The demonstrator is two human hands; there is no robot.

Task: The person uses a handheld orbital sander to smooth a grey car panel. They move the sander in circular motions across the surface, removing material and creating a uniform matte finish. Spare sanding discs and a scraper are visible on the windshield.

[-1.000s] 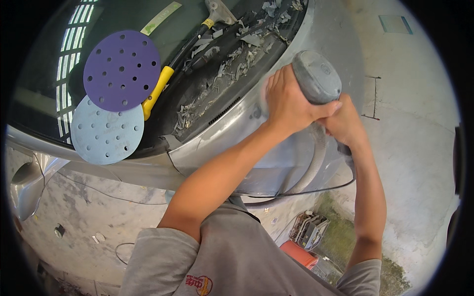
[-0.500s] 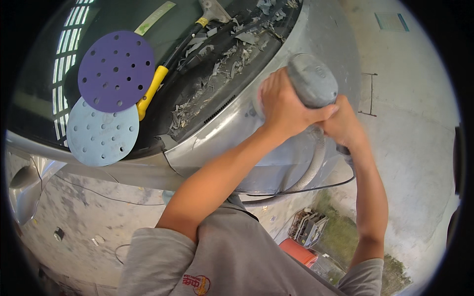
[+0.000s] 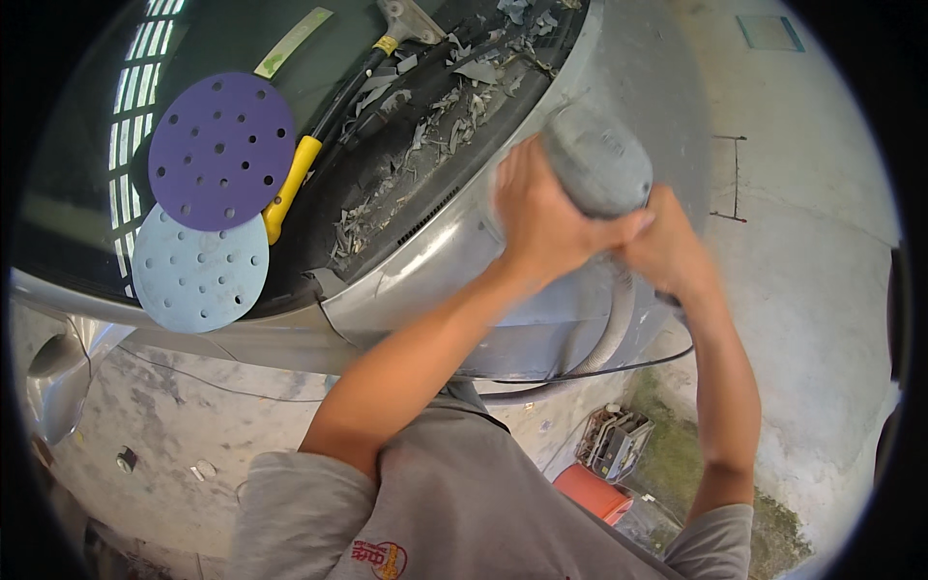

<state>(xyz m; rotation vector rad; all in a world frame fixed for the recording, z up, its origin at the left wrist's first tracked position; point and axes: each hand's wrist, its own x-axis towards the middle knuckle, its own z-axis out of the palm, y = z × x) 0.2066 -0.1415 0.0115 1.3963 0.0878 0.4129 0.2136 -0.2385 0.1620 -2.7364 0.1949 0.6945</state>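
Observation:
My left hand (image 3: 549, 217) is wrapped round the body of a grey round-topped power sander (image 3: 597, 155) on the silver car body panel (image 3: 493, 304) beside the windscreen. My right hand (image 3: 669, 246) is closed round the sander's rear part, from which a ribbed hose (image 3: 611, 319) and a black cable hang down. Both hands are a little blurred. To their left, a purple perforated sanding disc (image 3: 208, 121) overlaps a light blue one (image 3: 184, 271) on the glass. A yellow-handled scraper (image 3: 293, 188) lies beside the discs.
Grey torn scraps (image 3: 449, 126) litter the black cowl, and a pale strip (image 3: 290, 43) lies higher on the glass. A side mirror (image 3: 63, 377) juts out at lower left. On the concrete floor below are a dusty metal object (image 3: 614, 440) and a red cylinder (image 3: 590, 493).
The sander and both hands have shifted slightly left in the picture; the car and discs have shifted a little too, as the view moves. Both hands keep their grip.

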